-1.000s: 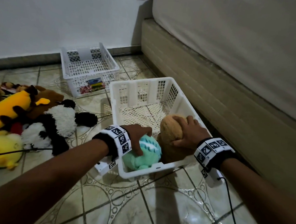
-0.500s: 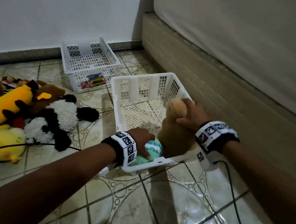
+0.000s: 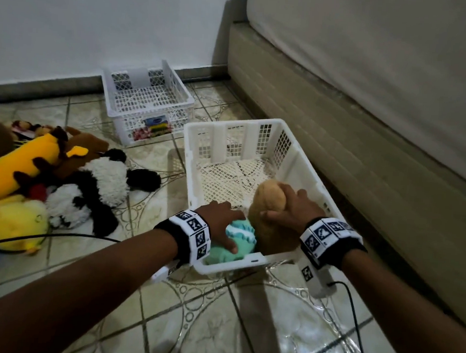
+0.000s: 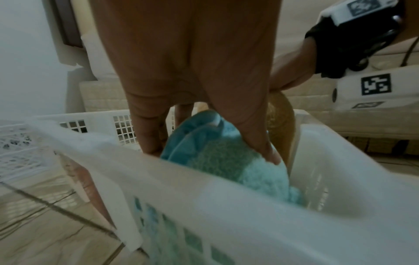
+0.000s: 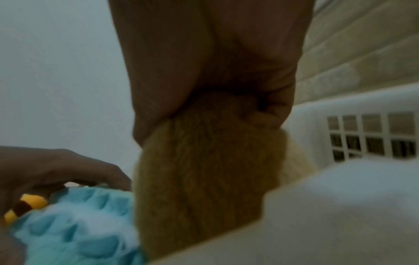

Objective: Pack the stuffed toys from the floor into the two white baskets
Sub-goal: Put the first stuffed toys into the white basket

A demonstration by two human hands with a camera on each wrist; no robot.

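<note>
Your left hand (image 3: 218,219) grips the teal toy (image 3: 234,242) and your right hand (image 3: 292,210) clutches the tan toy (image 3: 268,203), both at the near basket (image 3: 303,164)'s front edge. Its far half lies open. The second basket (image 3: 147,94) sits by the wall on the tiled floor (image 3: 206,324).

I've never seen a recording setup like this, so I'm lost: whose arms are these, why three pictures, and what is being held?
No machine here: a person wears cameras on the head and on both wrists, under bands with black-and-white markers. The wide picture is the head view; the two close, blurry ones look along each hand.

The left hand grips a teal stuffed toy, and the right hand grips a tan stuffed toy. Both toys sit at the near end of the near white basket. In the left wrist view, the fingers curl round the teal toy.

A second white basket stands by the wall. More toys wait on the tiled floor, including a panda and a long yellow toy.
</note>
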